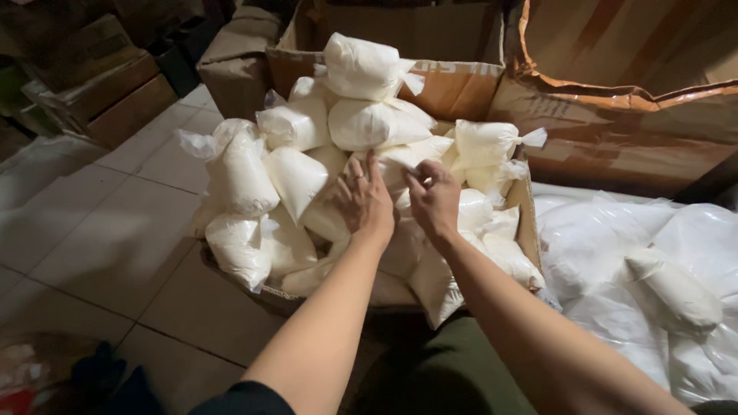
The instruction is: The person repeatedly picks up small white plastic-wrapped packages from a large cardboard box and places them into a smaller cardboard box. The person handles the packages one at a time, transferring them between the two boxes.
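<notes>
A low cardboard box (527, 223) in front of me is heaped with several small clear plastic bags of white powder (369, 123), each tied at the top. My left hand (363, 201) and my right hand (434, 201) reach side by side into the middle of the heap. Both rest on one tied bag (396, 165) there, fingers curled at its top. How firmly either hand grips it I cannot tell. One more bag (361, 68) sits on the top of the pile.
Open brown cardboard boxes (615, 115) stand behind the heap. A large clear sack of white powder (638, 269) lies at the right, with one small filled bag (676, 288) on it. Grey floor tiles (100, 230) spread to the left, with more boxes (108, 84) at the far left.
</notes>
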